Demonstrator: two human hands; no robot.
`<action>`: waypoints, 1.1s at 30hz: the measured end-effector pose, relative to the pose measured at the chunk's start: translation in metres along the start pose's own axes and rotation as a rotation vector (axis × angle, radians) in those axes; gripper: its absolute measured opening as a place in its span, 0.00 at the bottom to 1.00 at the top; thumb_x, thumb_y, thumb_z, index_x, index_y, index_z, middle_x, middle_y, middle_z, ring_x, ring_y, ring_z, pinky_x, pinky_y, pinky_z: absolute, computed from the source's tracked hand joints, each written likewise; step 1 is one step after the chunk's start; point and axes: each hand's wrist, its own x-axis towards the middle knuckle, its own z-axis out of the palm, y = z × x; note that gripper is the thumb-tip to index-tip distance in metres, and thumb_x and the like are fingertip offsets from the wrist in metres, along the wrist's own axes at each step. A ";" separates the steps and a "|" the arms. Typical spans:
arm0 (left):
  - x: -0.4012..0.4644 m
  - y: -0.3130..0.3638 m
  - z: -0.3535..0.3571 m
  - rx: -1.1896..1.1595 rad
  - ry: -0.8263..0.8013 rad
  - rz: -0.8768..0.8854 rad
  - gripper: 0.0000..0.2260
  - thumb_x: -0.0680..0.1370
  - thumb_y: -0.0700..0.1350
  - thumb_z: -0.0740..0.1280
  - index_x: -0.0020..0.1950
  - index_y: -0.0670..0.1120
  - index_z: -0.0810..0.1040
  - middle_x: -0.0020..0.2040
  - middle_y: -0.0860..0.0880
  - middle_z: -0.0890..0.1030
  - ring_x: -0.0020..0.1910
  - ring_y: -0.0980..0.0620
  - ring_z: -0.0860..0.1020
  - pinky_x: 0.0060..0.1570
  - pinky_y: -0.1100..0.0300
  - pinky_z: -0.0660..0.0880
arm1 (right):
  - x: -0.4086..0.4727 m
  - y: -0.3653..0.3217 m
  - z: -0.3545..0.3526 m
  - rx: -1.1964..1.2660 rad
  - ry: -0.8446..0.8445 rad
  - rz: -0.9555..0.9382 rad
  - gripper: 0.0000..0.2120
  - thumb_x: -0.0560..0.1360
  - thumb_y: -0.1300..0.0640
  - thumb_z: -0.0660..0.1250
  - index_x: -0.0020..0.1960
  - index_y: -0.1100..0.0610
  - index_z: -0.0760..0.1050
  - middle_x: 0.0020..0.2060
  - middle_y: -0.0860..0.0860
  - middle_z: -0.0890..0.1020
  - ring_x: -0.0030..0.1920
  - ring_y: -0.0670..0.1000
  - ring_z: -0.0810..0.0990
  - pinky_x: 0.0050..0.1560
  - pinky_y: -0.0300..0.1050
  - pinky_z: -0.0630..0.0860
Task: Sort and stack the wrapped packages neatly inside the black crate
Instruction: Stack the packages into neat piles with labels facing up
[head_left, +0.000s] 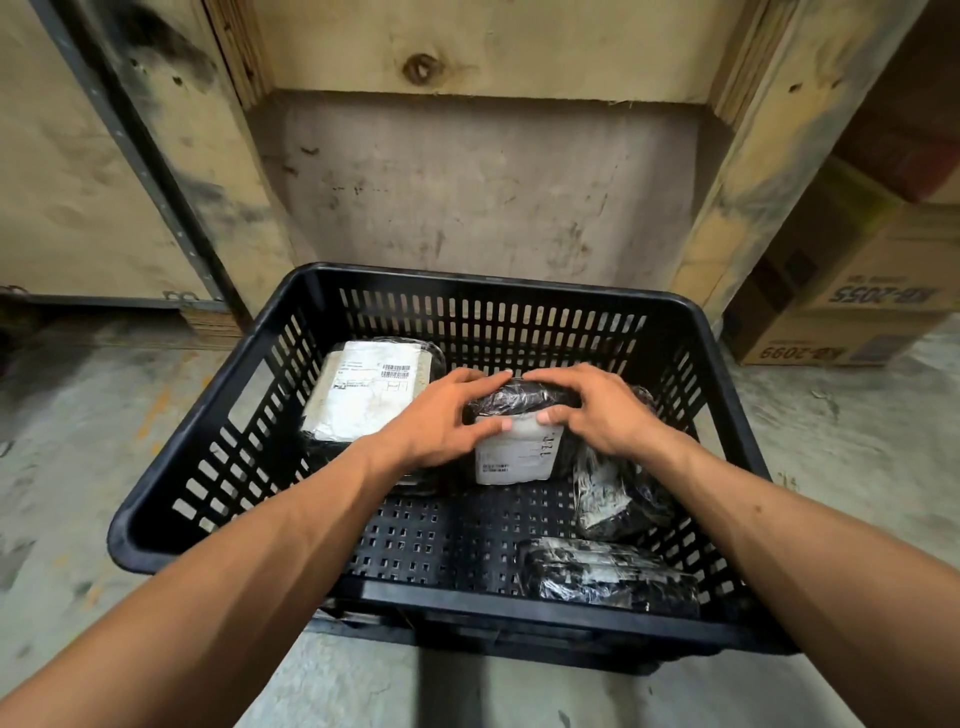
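The black slotted crate (218, 441) stands on the concrete floor in front of me. Both hands reach into it and grip one black wrapped package with a white label (511, 452) in the crate's middle. My left hand (441, 421) holds its left side, my right hand (597, 410) its right side and top. A larger package with a white shipping label (363, 389) lies at the back left. Along the right wall lies a black shiny-wrapped package (618, 493), and another black wrapped package (608, 577) rests at the front right.
A wooden crate wall with a recess (478, 182) rises behind the black crate. Cardboard boxes (852, 312) sit stacked at the right. A metal strut (156, 171) leans at the left. Bare perforated crate floor (415, 530) shows at the front left.
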 end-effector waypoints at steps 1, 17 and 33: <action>0.000 -0.002 -0.001 -0.021 0.003 -0.001 0.28 0.80 0.53 0.69 0.79 0.53 0.67 0.71 0.46 0.70 0.68 0.49 0.70 0.69 0.57 0.65 | 0.000 0.001 0.002 0.028 0.018 0.005 0.26 0.77 0.54 0.74 0.73 0.42 0.74 0.59 0.49 0.76 0.65 0.53 0.72 0.67 0.49 0.64; -0.004 0.001 -0.025 -0.680 0.344 -0.085 0.17 0.74 0.36 0.76 0.52 0.59 0.88 0.52 0.57 0.87 0.53 0.63 0.83 0.51 0.73 0.77 | -0.028 -0.012 -0.011 0.396 0.091 0.005 0.38 0.73 0.46 0.77 0.77 0.31 0.63 0.71 0.43 0.68 0.70 0.47 0.67 0.74 0.54 0.64; -0.021 0.034 -0.064 -0.494 0.142 0.085 0.43 0.72 0.40 0.79 0.80 0.62 0.61 0.74 0.56 0.71 0.69 0.65 0.71 0.65 0.72 0.67 | -0.015 -0.060 -0.033 0.369 0.249 -0.241 0.21 0.75 0.49 0.76 0.66 0.38 0.80 0.61 0.40 0.82 0.63 0.39 0.78 0.68 0.48 0.75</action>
